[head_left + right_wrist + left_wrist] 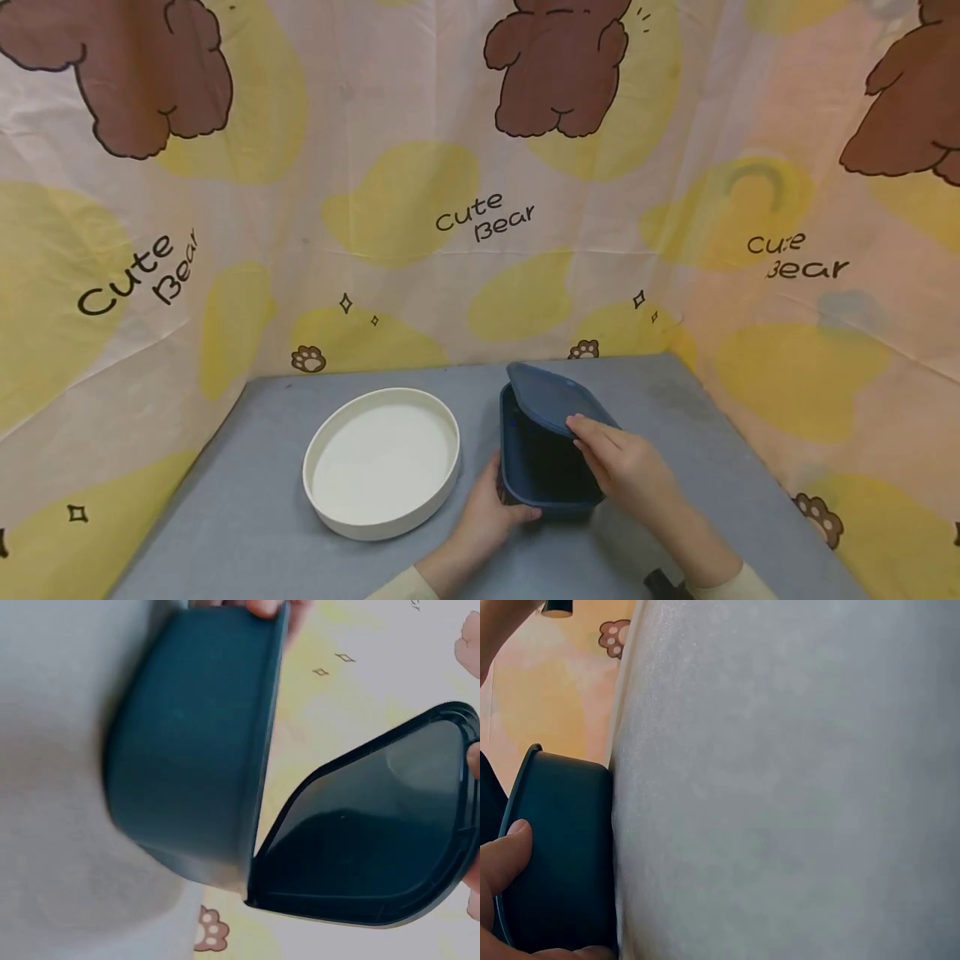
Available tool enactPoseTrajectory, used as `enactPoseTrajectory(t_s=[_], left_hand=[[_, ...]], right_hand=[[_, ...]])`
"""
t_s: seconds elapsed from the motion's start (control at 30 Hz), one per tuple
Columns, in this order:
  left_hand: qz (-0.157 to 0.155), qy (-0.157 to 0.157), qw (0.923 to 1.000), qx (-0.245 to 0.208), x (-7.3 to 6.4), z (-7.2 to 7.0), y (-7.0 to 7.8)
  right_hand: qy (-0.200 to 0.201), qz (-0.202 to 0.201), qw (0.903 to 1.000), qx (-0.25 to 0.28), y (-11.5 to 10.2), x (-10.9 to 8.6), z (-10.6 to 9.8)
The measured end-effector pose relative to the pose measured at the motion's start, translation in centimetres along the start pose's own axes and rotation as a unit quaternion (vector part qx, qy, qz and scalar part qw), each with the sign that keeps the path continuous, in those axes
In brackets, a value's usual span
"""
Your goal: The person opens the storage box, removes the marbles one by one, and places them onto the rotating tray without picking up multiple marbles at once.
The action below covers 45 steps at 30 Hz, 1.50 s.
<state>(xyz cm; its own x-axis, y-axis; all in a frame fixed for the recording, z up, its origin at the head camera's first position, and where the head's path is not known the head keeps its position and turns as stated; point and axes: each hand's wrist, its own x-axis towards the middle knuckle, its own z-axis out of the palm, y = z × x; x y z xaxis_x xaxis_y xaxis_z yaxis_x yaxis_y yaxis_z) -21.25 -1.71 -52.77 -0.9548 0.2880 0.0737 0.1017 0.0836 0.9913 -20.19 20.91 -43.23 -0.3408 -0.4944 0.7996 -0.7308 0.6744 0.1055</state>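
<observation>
"Where's the lid (562, 400)?"
"At 11 o'clock from the right hand (637, 471), whose fingers pinch its edge. It tilts over the box (187, 742), seemingly touching the rim, though the angle hides much. The box's long axis runs roughly 12 to 6."
"The left hand (491, 510)?"
"Gripping the box at 7 o'clock."
"Any writing?"
"'Cute Bear', on the cloth (390, 200)."

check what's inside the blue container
Inside the blue container, only dark inner surfaces show; no contents can be made out. Its far right part is hidden from the head view by the tilted lid the right hand holds.
</observation>
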Motion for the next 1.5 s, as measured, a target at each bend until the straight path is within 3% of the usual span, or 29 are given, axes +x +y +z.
enactPoseTrajectory(t_s=[0.23, 0.5, 0.67, 0.77, 0.87, 1.03, 1.27, 1.37, 1.5], left_hand=[[-0.01, -0.005, 0.9999, -0.011, 0.3, 0.1, 0.2], [-0.027, -0.007, 0.9996, -0.007, 0.2, 0.0, 0.0], [-0.029, -0.012, 0.9994, -0.014, -0.2, 0.2, -0.1], [-0.025, -0.013, 0.9994, -0.022, -0.3, 0.2, -0.1], [-0.027, -0.009, 0.9994, -0.022, -0.3, 0.2, 0.1], [-0.034, -0.003, 0.9993, -0.018, -0.2, 0.2, 0.4], [-0.037, 0.005, 0.9991, -0.019, -0.4, 0.3, 0.6], [-0.034, 0.003, 0.9992, -0.023, -0.4, 0.3, 0.5], [-0.032, -0.002, 0.999, -0.032, -0.4, 0.3, 0.5]], right_hand=[[0.066, 0.061, 0.9958, 0.019, 1.4, 0.7, -0.4], [0.138, 0.135, 0.9811, 0.022, 2.0, 0.5, -0.8], [0.189, 0.186, 0.9637, 0.025, 2.1, 0.6, -1.2], [0.21, 0.248, 0.9446, 0.047, 2.2, 0.6, -1.6], [0.219, 0.324, 0.9166, 0.082, 2.5, 0.4, -2.1], [0.222, 0.439, 0.862, 0.123, 3.4, -0.1, -3.3], [0.265, 0.547, 0.7701, 0.193, 5.1, -1.2, -4.7], [0.268, 0.586, 0.7347, 0.211, 5.8, -1.9, -5.1], [0.261, 0.644, 0.6785, 0.238, 6.3, -2.8, -5.7]])
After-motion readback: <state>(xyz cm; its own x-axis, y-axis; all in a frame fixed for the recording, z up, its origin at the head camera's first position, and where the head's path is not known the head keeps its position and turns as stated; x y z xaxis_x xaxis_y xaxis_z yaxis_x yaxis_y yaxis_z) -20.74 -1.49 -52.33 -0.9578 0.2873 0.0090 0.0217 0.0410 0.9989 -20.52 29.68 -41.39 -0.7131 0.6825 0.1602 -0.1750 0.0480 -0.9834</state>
